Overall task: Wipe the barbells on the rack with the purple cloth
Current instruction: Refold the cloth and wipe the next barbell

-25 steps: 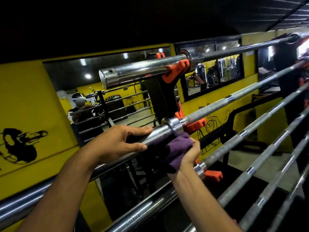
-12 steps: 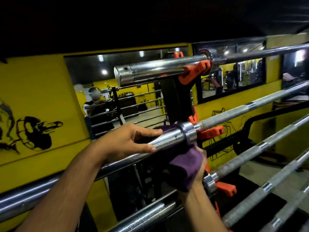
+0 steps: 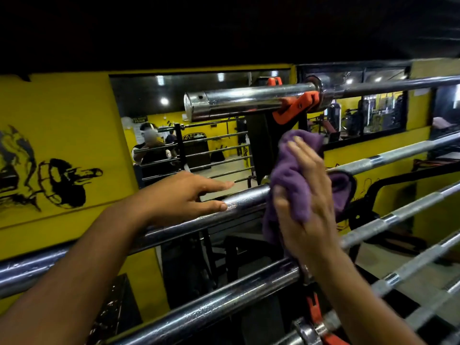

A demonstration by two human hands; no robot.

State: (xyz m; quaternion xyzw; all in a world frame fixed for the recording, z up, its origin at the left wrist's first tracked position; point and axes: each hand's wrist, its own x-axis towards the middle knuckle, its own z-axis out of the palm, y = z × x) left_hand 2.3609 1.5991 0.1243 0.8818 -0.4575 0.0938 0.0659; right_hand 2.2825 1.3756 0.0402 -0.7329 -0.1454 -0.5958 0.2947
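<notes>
Several chrome barbells lie across a rack with orange hooks (image 3: 296,108). My left hand (image 3: 184,197) rests on the sleeve of the second barbell (image 3: 244,199), fingers straight along it and thumb on the near side. My right hand (image 3: 303,202) holds the purple cloth (image 3: 296,170) bunched in its fingers, raised above that barbell's collar, with part of the cloth hanging down behind the bar. The top barbell (image 3: 239,102) rests just above the cloth. A third barbell (image 3: 224,302) runs beneath my right wrist.
More barbell shafts (image 3: 398,215) slope away at the right. Behind the rack is a yellow wall (image 3: 62,115) with a mirror (image 3: 179,135) that reflects a person and the rack. A black rack upright (image 3: 258,145) stands behind the cloth.
My right hand has come up from under the second barbell with the cloth and now holds it above the collar. My left hand's fingers have straightened on the sleeve. The view has shifted left.
</notes>
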